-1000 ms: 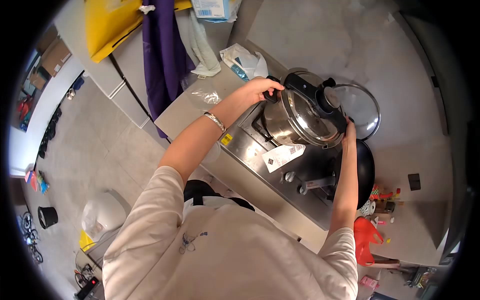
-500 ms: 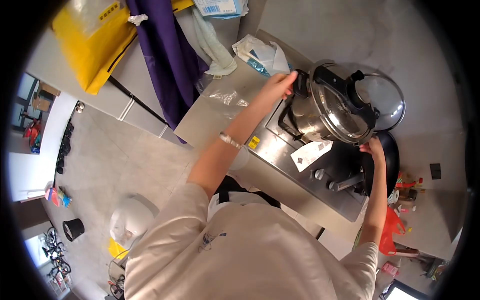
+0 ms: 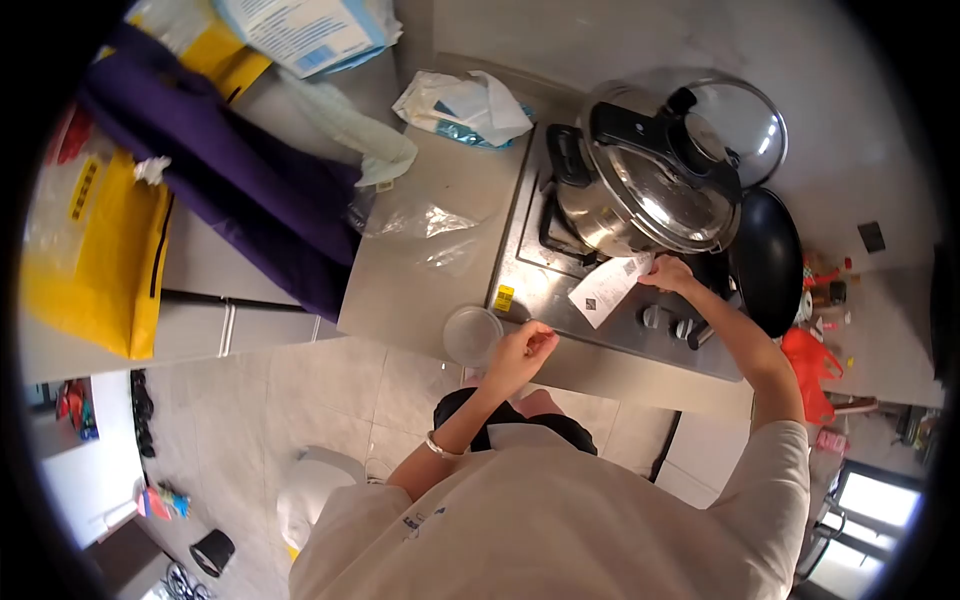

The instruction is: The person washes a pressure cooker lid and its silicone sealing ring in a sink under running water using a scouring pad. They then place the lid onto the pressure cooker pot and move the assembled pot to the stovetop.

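My right hand [image 3: 668, 272] is closed on the upper edge of a white paper slip [image 3: 604, 290] with printed codes, which lies over the stove's front. Just behind the slip, a steel pressure cooker [image 3: 640, 205] with a black-handled lid stands on the gas stove [image 3: 560, 300]. My left hand [image 3: 525, 355] hovers by the counter's front edge, fingers loosely curled with nothing visible in them. Nearest to it is a round clear plastic container [image 3: 472, 335]. A yellow label [image 3: 504, 298] is stuck on the stove's corner.
A black pan [image 3: 768, 262] sits right of the cooker, and a glass lid [image 3: 750, 130] leans against the wall behind. Clear plastic wrap [image 3: 425, 220] and a wipes pack [image 3: 465, 108] lie on the left counter. A purple cloth [image 3: 230, 170] hangs farther left; a red bag [image 3: 810, 370] is at right.
My left hand has let go of the cooker's side handle and dropped toward the counter edge. My right hand has left the cooker's rim and taken the paper slip. The view has shifted.
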